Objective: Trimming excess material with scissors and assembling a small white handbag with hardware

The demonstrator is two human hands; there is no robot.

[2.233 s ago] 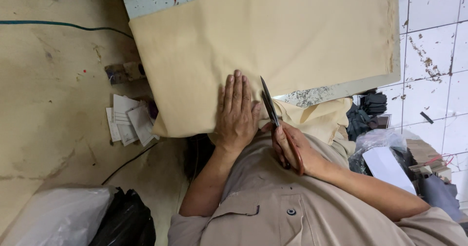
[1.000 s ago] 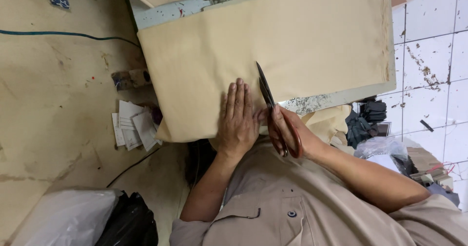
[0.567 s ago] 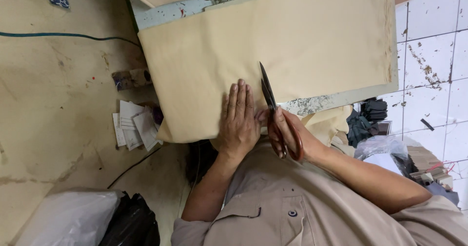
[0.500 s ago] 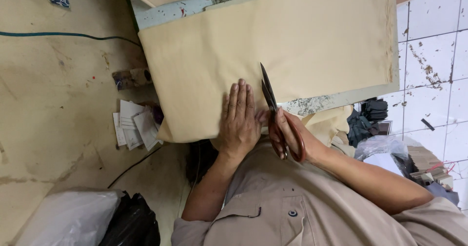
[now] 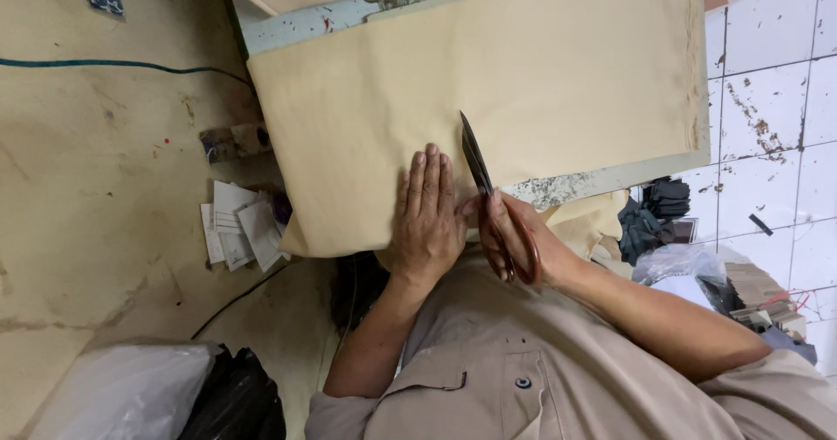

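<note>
Tailoring workshop, prob. small: tan fabric (image 5: 523,82) spread over a paint-chipped worktop (image 5: 602,181) under the fingers (image 5: 429,174), big shears (image 5: 488,197) beside them, cloth scraps (image 5: 663,213) and bags on a grimy tile floor (image 5: 776,100).

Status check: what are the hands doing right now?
Left hand flat on tan fabric. Right hand grips scissors, blades on fabric. Nothing blocking.
</note>
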